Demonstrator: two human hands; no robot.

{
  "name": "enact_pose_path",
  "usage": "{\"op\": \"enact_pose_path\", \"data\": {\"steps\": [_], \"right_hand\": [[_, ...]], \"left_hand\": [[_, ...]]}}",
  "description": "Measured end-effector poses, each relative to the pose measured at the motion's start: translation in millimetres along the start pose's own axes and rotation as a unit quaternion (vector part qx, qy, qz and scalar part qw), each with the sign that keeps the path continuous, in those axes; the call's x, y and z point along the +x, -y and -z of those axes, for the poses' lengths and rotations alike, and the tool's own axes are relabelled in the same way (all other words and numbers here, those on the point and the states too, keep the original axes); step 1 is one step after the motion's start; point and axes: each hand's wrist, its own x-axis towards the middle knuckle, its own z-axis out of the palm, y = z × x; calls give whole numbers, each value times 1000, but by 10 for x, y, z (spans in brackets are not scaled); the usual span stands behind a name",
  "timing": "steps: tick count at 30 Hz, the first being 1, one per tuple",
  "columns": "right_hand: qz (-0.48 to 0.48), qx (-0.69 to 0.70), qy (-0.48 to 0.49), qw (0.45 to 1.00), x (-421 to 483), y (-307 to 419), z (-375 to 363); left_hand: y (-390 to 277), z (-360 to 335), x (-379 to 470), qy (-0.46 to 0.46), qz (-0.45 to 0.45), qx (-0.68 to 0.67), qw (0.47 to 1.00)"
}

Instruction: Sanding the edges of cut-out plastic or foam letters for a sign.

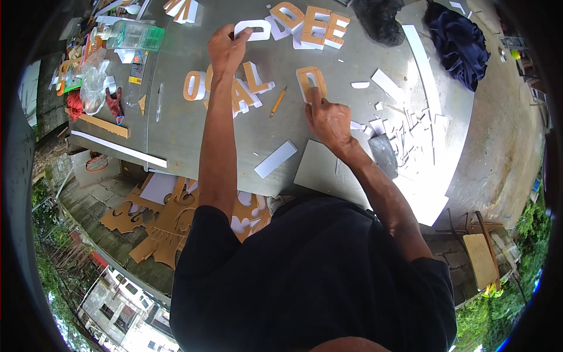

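My left hand [228, 46] grips a white letter piece with a cut-out middle [265, 31] by its left end, at the far part of the grey table. With its index finger, my right hand [330, 119] touches a brown-faced foam letter D or O [317, 75]. Beyond it stand brown-faced letters, among them an E [315, 27]. Around my left forearm lie more such letters, including an O [191, 86] and an L [255, 78]. A yellow pencil [278, 102] lies between my arms.
White offcuts [415, 141] and a dark block [383, 154] lie at the right. Dark blue cloth [457, 44] and a black plastic bag [379, 20] are at the far right. A plastic bottle [134, 36], a metal ruler [148, 105] and a pen [159, 102] lie left.
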Motion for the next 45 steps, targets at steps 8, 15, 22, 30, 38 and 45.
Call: {"op": "enact_pose_path", "data": {"steps": [8,15,22,30,38,45], "right_hand": [[15,-31,59,998,-406,-17,-191],[27,21,24,999,-489,-23,68],[-257,631,109,724,-738,113,688],[-274,624,83,727,-1143,233,826],[-241,-131,-16,962,-1891,-829,568],[-221,-112,-69,966,-1746,-793,761]], "left_hand": [[-400,403,-1064,149,95,-419,891],[-506,353,-1842,199,61,-438,875],[-568,429,-2244,256,82,-409,872],[-530,-82,-2705,196,150,-607,755],[-713,-48,-2853,191,162,-567,785],[-1019,12,-2895,155,61,-499,851]]}}
